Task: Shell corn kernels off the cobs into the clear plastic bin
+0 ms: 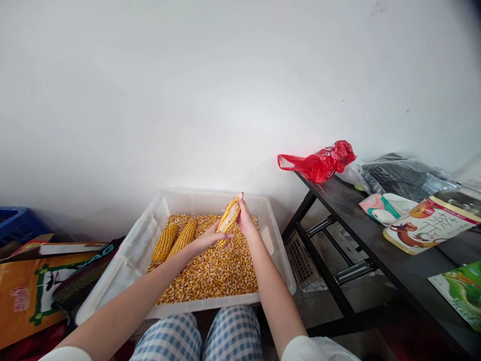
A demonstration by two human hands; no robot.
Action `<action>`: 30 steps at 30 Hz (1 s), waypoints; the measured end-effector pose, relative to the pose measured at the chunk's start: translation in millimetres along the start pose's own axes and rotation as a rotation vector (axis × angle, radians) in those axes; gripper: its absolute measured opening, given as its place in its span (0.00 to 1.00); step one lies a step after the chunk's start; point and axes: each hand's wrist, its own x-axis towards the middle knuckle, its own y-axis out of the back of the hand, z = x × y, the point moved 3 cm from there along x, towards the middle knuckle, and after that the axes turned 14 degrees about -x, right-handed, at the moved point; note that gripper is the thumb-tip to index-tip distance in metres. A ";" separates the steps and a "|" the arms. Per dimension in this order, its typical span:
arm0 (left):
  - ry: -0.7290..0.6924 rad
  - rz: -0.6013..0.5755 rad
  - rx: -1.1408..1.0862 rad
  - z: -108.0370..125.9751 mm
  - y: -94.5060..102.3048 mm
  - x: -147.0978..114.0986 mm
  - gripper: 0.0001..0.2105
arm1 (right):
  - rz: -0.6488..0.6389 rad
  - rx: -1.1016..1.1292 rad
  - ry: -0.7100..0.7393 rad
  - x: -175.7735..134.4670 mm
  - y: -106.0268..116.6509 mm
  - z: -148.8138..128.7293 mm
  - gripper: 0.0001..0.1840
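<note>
A corn cob (230,214), partly stripped of its yellow kernels along one side, is tilted between my two hands above the bin. My left hand (209,238) grips its lower end, fingers closed around it. Higher up on the right, my right hand (245,216) closes on the cob near its tip. Below lies a thick layer of loose corn kernels (210,276) in a white plastic bin (124,271). Two full cobs, one (164,242) beside the other (185,235), rest on the kernels at the bin's left.
A black table (361,225) stands at the right, bearing a red plastic bag (326,161), a labelled jar (428,225) and a green packet (462,291). Under it is a white crate (302,260). An orange box (22,296) and a blue crate (22,223) lie left of the bin.
</note>
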 end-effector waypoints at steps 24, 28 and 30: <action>0.079 -0.132 0.016 2.2 14.0 -2.5 0.29 | -0.193 0.140 0.023 -2.7 -1.5 -5.6 0.17; 0.088 -0.155 -0.022 1.8 13.6 -1.4 0.28 | -0.185 0.151 0.001 -1.4 -1.6 -5.3 0.17; 0.088 -0.160 -0.035 0.2 14.9 -1.2 0.27 | -0.148 0.143 -0.020 1.5 -0.9 -1.1 0.18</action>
